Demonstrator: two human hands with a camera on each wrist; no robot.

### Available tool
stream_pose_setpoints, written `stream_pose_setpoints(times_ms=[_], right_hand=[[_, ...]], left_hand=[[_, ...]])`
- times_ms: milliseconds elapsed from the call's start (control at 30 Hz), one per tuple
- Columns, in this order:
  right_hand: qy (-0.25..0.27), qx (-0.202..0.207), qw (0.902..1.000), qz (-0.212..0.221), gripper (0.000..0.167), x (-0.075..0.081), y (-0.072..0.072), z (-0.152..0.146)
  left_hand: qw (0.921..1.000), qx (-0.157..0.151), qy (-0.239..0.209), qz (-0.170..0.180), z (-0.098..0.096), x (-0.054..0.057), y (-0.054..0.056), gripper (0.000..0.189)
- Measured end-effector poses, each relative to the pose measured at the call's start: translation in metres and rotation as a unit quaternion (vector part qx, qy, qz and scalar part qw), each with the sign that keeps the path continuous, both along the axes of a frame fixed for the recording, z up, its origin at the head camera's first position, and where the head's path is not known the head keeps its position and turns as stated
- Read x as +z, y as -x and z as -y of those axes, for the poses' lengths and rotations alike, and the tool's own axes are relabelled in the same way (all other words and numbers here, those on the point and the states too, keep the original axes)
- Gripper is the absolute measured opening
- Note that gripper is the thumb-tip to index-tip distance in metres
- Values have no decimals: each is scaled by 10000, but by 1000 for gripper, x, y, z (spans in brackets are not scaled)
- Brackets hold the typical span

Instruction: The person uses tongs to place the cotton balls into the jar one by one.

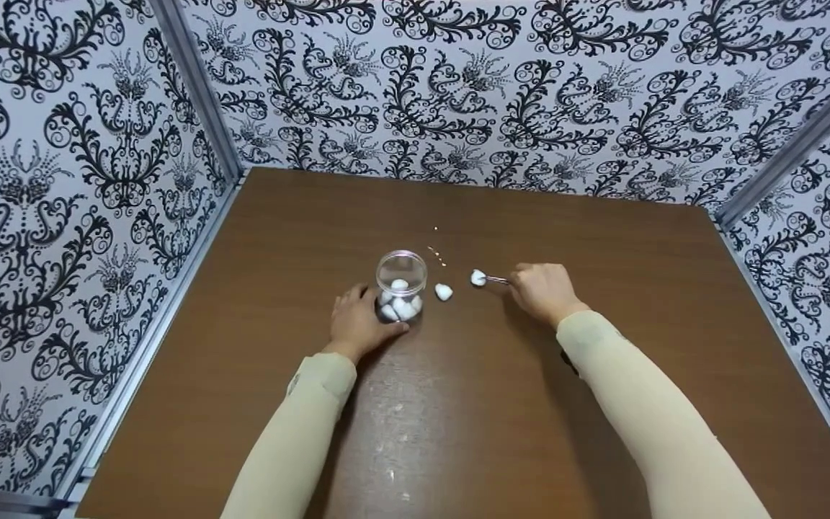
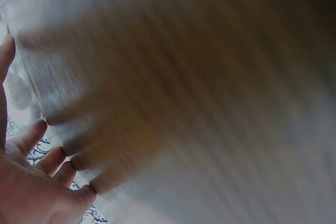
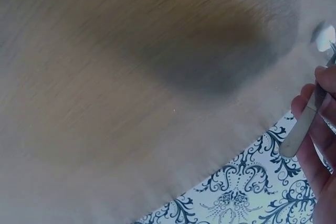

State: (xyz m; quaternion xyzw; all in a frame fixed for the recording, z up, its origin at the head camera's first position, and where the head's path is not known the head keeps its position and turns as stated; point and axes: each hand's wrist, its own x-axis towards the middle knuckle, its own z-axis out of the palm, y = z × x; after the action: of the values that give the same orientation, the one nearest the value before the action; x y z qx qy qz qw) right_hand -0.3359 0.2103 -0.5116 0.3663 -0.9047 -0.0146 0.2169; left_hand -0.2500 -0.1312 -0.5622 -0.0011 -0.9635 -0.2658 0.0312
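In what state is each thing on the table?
Jar: upright, no lid visible, partly filled with white balls
Left hand: around the jar
Fork: held by the right hand
Ball at fork's tip: whether pierced, unclear
Loose ball: beside the jar, untouched
Crumbs: scattered

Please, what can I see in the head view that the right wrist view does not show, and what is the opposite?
Only the head view: the left hand around the clear jar of white pieces, and one loose white piece beside it.

Only the right wrist view: the pale handle end of the utensil.

Both: the right hand holding that utensil, the white lump at its tip, the tabletop and the patterned wall covering.
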Motion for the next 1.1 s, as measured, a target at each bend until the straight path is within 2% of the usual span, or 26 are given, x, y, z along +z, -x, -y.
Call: stream_pose_setpoints(times_ms=[200, 633, 867, 1100], right_hand=[[-2, 32, 10000, -16, 10, 4, -3, -7], [-25, 114, 9999, 72, 5, 12, -20, -17], [128, 521, 9985, -147, 1, 16, -29, -17], [375, 858, 9951, -328, 6, 23, -32, -13]], left_hand=[[10000, -23, 67, 47, 0, 1, 0, 93], [10000, -64, 52, 56, 1, 2, 1, 90], [9999, -91, 102, 49, 1, 1, 0, 91], [9998, -79, 41, -197, 0, 4, -2, 88]])
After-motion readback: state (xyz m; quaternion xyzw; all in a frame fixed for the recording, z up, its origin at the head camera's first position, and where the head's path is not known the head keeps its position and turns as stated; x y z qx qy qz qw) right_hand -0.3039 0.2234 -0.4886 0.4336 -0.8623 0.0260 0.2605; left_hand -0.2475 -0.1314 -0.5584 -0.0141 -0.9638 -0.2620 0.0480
